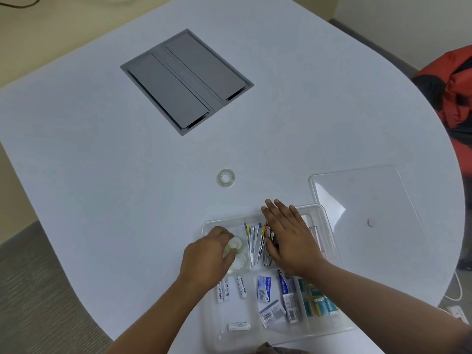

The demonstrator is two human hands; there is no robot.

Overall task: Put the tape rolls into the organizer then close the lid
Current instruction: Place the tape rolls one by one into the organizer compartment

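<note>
The left hand [207, 256] pinches a clear tape roll [235, 244] with a white core inside the clear organizer [329, 226], upper-left compartment. The right hand [291, 238] lies flat, fingers spread, across it. Another tape roll [225, 177] lies on the table [102, 149] at 11 o'clock; the transparent lid [370, 200] lies at 2 o'clock.

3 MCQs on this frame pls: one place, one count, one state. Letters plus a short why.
1. Where is the clear lid?
A. on the organizer
B. on the table, right of the organizer
C. in a hand

2. How many tape rolls lie loose on the table?
A. one
B. two
C. three

3. What is the left hand doing?
A. resting flat
B. hovering empty
C. gripping a tape roll

B: it lies flat beside the open organizer.
A: one loose tape roll.
C: its grip is on the held tape roll over the organizer's far-left compartment.
</note>
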